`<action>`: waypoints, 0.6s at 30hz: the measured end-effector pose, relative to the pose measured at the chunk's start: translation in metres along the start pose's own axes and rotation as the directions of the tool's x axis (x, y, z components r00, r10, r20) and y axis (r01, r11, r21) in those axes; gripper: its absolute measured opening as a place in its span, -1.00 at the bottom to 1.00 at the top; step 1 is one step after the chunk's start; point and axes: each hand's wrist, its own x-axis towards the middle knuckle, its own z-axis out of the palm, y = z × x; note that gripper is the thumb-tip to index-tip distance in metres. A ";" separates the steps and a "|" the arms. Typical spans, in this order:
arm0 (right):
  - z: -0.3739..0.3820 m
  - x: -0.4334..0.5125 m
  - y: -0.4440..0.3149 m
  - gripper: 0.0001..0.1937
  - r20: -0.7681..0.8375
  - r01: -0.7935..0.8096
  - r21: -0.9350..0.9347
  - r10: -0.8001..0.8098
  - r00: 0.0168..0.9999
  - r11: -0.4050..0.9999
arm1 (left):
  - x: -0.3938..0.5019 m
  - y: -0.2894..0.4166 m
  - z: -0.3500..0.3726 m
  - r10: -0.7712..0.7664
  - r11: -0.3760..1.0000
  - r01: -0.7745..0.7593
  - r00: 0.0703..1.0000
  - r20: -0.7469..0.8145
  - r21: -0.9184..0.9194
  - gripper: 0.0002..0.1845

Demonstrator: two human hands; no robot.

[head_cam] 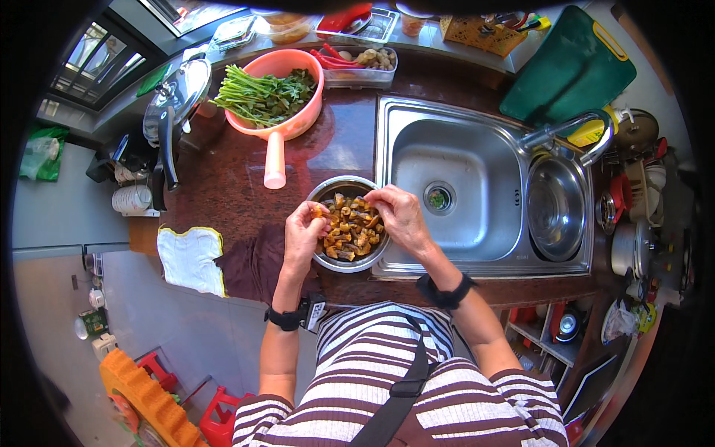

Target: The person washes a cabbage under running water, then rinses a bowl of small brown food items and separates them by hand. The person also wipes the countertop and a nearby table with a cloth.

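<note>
A round stainless steel bowl (364, 265) with brown and yellow chopped food pieces (351, 230) stands at the counter's front edge, against the left rim of the sink. My left hand (304, 229) is over the bowl's left side, its thumb and fingers pinched on one of the orange-brown pieces. Over the upper right of the bowl is my right hand (397, 215), fingertips close together at the pieces; whether it grips one cannot be told. Behind the bowl, a pink handled basin (275, 159) holds leafy green stalks (268, 95).
The steel sink (458, 184) lies right of the bowl, with a metal basin (556, 207) under the faucet (564, 131). A green cutting board (570, 67) leans behind. White cloth (191, 260) and dark cloth (254, 262) lie left. A pressure cooker (179, 100) stands back left.
</note>
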 end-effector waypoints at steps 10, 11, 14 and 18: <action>0.044 -0.031 0.027 -0.43 0.451 0.428 -0.776 -0.067 0.890 0.464 | -0.018 -0.006 0.029 0.041 0.318 -0.297 0.953 0.300 0.900 -0.11; 0.048 -0.028 0.030 -0.45 0.462 0.441 -0.793 -0.058 0.885 0.421 | -0.016 -0.009 0.032 0.026 0.302 -0.285 0.956 0.291 0.910 -0.15; 0.053 -0.016 0.034 -0.51 0.482 0.431 -0.810 0.032 0.876 0.398 | -0.008 -0.017 0.038 0.041 0.284 -0.253 0.967 0.252 0.925 -0.30; 0.049 -0.001 0.028 -0.48 0.381 0.188 -0.638 0.094 0.920 0.747 | 0.000 -0.019 0.035 0.143 0.422 -0.187 0.980 0.139 0.887 -0.38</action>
